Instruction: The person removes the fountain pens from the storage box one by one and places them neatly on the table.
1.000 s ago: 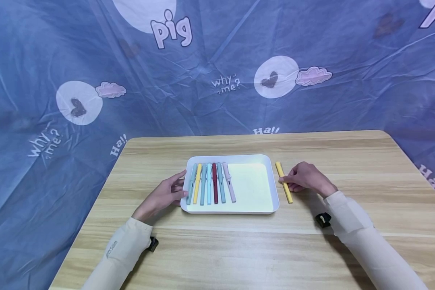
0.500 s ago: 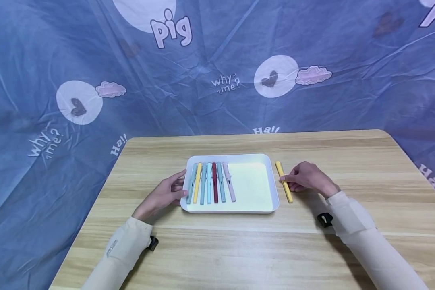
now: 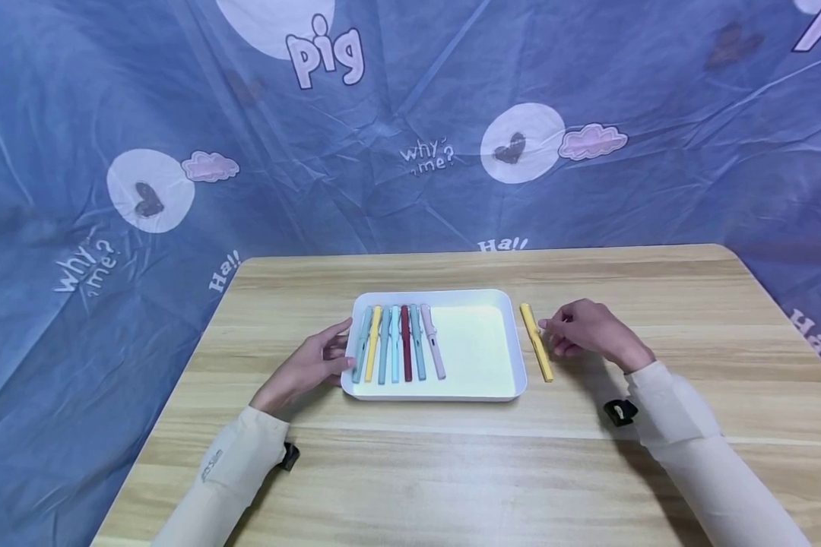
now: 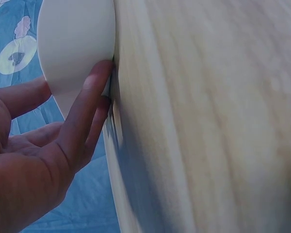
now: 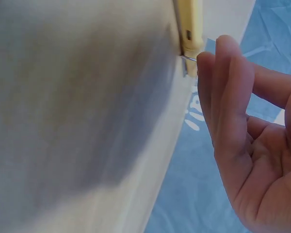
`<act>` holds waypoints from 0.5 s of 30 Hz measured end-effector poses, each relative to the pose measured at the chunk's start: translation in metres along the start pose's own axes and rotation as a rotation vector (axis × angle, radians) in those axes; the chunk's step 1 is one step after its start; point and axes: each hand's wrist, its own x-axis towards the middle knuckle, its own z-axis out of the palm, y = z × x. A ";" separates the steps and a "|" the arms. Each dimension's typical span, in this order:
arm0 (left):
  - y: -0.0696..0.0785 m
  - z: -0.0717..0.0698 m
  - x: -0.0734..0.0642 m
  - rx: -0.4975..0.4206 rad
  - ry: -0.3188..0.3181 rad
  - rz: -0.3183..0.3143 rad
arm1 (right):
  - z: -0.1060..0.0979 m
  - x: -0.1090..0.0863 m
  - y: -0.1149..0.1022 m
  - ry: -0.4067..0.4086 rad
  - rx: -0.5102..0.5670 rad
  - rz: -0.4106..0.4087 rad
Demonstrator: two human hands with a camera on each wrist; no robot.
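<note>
Under my left hand (image 3: 304,372), the left end of a shallow white tray (image 3: 479,393) is held, thumb at the rim and fingers against the outer wall. In the left wrist view those fingertips lie along the wall of the tray (image 4: 77,43) close to the table. Several capped pens (image 3: 394,346) lie side by side in the tray's left half: blue-grey, yellow, light blue, dark red and lilac. On the table to the tray's right lies a yellow pen (image 3: 537,346). My right hand (image 3: 591,330) is beside it, fingertips right at the clip of the pen (image 5: 190,29), not gripping it.
The wooden table (image 3: 451,471) reaches back to a blue printed cloth (image 3: 356,175). Each sleeve carries a small black device at the wrist, such as the right one (image 3: 620,412).
My right hand has let go of the yellow pen and shifted slightly right. The pen's clip now shows on its right side. My left hand stays at the tray.
</note>
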 end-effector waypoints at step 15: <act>0.000 -0.002 -0.001 -0.010 -0.017 0.022 | -0.005 -0.002 -0.025 0.072 -0.022 -0.067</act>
